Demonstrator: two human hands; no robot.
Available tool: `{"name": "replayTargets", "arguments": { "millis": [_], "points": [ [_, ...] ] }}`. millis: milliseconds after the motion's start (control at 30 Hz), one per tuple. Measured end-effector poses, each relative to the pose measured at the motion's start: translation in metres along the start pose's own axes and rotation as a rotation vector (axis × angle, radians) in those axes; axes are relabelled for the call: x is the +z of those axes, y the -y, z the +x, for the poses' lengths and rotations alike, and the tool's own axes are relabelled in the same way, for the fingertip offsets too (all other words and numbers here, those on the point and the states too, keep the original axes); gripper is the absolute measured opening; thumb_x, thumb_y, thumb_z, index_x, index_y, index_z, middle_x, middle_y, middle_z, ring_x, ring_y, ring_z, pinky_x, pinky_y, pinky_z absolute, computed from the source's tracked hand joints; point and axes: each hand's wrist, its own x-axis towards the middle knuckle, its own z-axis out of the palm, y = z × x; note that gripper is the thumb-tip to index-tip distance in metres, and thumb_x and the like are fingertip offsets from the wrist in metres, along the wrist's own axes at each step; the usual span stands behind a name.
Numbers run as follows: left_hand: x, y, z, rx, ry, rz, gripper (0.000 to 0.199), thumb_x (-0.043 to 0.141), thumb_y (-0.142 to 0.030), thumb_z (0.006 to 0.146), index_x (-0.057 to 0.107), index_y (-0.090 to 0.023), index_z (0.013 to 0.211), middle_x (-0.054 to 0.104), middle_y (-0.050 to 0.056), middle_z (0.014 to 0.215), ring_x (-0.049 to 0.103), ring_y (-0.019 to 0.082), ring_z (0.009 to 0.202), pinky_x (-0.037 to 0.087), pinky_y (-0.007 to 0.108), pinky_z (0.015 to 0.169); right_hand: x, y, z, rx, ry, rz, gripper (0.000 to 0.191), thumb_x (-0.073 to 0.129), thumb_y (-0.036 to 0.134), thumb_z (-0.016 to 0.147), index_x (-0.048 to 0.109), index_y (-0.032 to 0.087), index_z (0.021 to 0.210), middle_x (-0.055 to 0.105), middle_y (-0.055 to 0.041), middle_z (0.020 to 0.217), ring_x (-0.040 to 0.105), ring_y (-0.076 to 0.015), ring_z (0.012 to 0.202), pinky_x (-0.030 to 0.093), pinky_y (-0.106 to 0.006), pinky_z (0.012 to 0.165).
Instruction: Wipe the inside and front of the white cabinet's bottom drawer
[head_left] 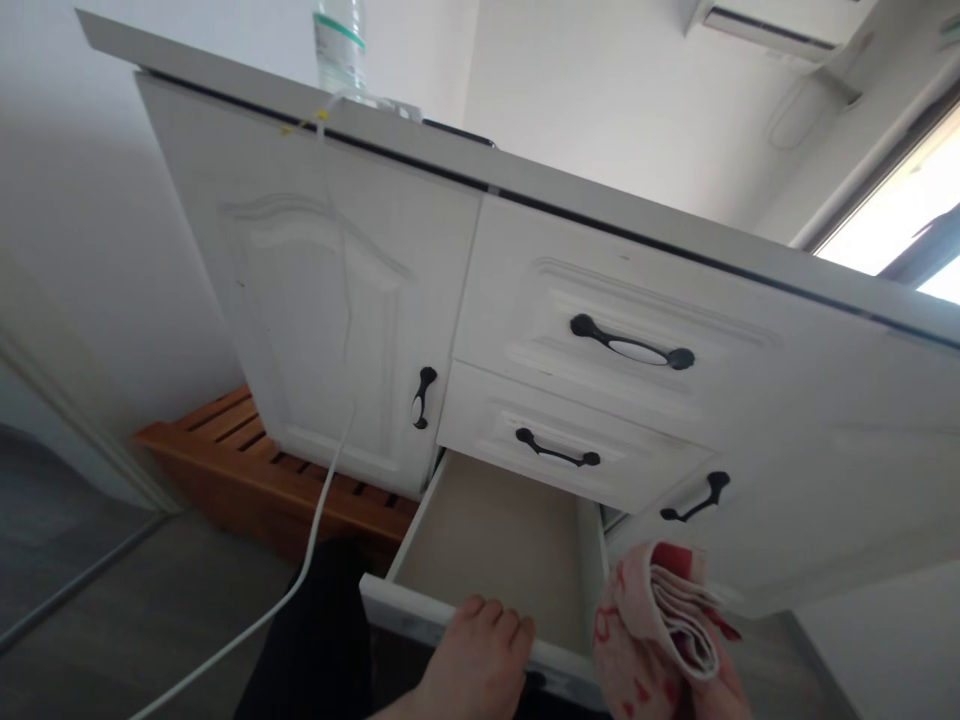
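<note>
My left hand (484,655) is closed over the top edge of the front of the pulled-out bottom drawer (420,605). The drawer's pale inside is visible, with nothing lying in the part that shows. On the right, my right hand (724,690) holds a folded pink and red patterned cloth (637,630), perhaps a towel, beside the drawer's right wall. Its layers are rolled over each other at the top. The cloth covers most of this hand's fingers.
The white cabinet (300,300) has dark-handled doors and two shut drawers above the open one. A white cable (315,530) hangs from its top down across the left. A clear bottle (340,50) stands on top. Below sits a slatted wooden base (225,430).
</note>
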Motion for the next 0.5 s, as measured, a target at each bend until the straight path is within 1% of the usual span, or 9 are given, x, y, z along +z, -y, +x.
{"name": "replayTargets", "arguments": {
  "millis": [67, 133, 233, 300, 333, 367, 400, 433, 500],
  "points": [
    [0.009, -0.002, -0.004, 0.037, 0.017, 0.034, 0.020, 0.064, -0.035, 0.088, 0.066, -0.021, 0.102, 0.076, 0.002, 0.089, 0.072, 0.024, 0.081, 0.056, 0.037, 0.071, 0.024, 0.004, -0.001, 0.029, 0.083, -0.043, 0.047, 0.088, 0.039, 0.055, 0.078, 0.024, 0.098, 0.079, -0.0111, 0.096, 0.073, -0.0323, 0.089, 0.059, -0.046, 0.083],
    [0.016, -0.002, -0.008, 0.080, 0.017, 0.086, 0.014, 0.059, -0.033, 0.092, 0.066, -0.022, 0.096, 0.076, 0.001, 0.084, 0.072, 0.022, 0.073, 0.053, 0.034, 0.063, 0.054, 0.011, -0.003, 0.038, 0.226, -0.110, 0.051, 0.086, 0.035, 0.056, 0.076, 0.022, 0.105, 0.078, -0.0105, 0.101, 0.072, -0.0307, 0.094, 0.057, -0.044, 0.088],
    [0.023, 0.000, -0.013, 0.107, 0.039, 0.103, 0.016, 0.061, -0.036, 0.092, 0.067, -0.022, 0.095, 0.076, 0.001, 0.084, 0.072, 0.021, 0.074, 0.052, 0.033, 0.062, 0.104, 0.014, 0.003, 0.052, 0.493, -0.273, 0.049, 0.076, 0.025, 0.061, 0.073, 0.021, 0.110, 0.077, -0.0058, 0.107, 0.069, -0.0265, 0.100, 0.053, -0.038, 0.093],
    [0.027, 0.003, -0.015, 0.113, 0.033, 0.095, 0.021, 0.064, -0.040, 0.089, 0.066, -0.023, 0.100, 0.077, 0.001, 0.085, 0.072, 0.021, 0.075, 0.052, 0.033, 0.063, 0.136, 0.004, 0.018, 0.053, 0.631, -0.425, 0.044, 0.070, 0.020, 0.063, 0.071, 0.019, 0.107, 0.076, -0.0031, 0.103, 0.068, -0.0246, 0.099, 0.052, -0.035, 0.092],
    [0.029, 0.004, -0.016, 0.120, 0.003, 0.093, 0.025, 0.067, -0.042, 0.087, 0.065, -0.023, 0.104, 0.077, -0.001, 0.085, 0.072, 0.021, 0.074, 0.052, 0.033, 0.062, 0.151, -0.004, 0.028, 0.038, 0.662, -0.509, 0.042, 0.068, 0.017, 0.064, 0.070, 0.019, 0.106, 0.076, -0.0026, 0.101, 0.069, -0.0241, 0.098, 0.052, -0.034, 0.090],
    [0.030, 0.005, -0.016, 0.129, -0.057, 0.093, 0.029, 0.069, -0.043, 0.085, 0.063, -0.024, 0.107, 0.077, -0.002, 0.084, 0.071, 0.021, 0.071, 0.051, 0.032, 0.060, 0.167, -0.014, 0.040, 0.005, 0.659, -0.594, 0.041, 0.067, 0.013, 0.064, 0.069, 0.018, 0.104, 0.075, -0.0028, 0.099, 0.069, -0.0239, 0.097, 0.052, -0.033, 0.087],
    [0.032, 0.006, -0.016, 0.145, -0.145, 0.094, 0.030, 0.070, -0.043, 0.085, 0.062, -0.025, 0.108, 0.077, -0.004, 0.084, 0.071, 0.019, 0.068, 0.049, 0.031, 0.057, 0.182, -0.024, 0.054, -0.049, 0.609, -0.684, 0.038, 0.067, 0.009, 0.064, 0.068, 0.017, 0.101, 0.075, -0.0031, 0.096, 0.069, -0.0236, 0.094, 0.053, -0.032, 0.084],
    [0.034, 0.006, -0.016, 0.178, -0.245, 0.087, 0.026, 0.070, -0.042, 0.086, 0.062, -0.026, 0.106, 0.077, -0.006, 0.085, 0.070, 0.017, 0.068, 0.048, 0.030, 0.056, 0.198, -0.033, 0.067, -0.079, 0.570, -0.719, 0.037, 0.067, 0.007, 0.065, 0.068, 0.016, 0.102, 0.074, -0.0044, 0.097, 0.069, -0.0237, 0.093, 0.054, -0.033, 0.083],
    [0.037, 0.008, -0.017, 0.220, -0.486, 0.034, 0.013, 0.060, -0.038, 0.095, 0.063, -0.027, 0.101, 0.077, -0.009, 0.089, 0.070, 0.011, 0.071, 0.048, 0.028, 0.060, 0.230, -0.048, 0.093, -0.154, 0.514, -0.744, 0.031, 0.066, 0.011, 0.078, 0.066, 0.016, 0.108, 0.072, -0.0071, 0.104, 0.068, -0.0228, 0.095, 0.054, -0.035, 0.085]
  ]
}}
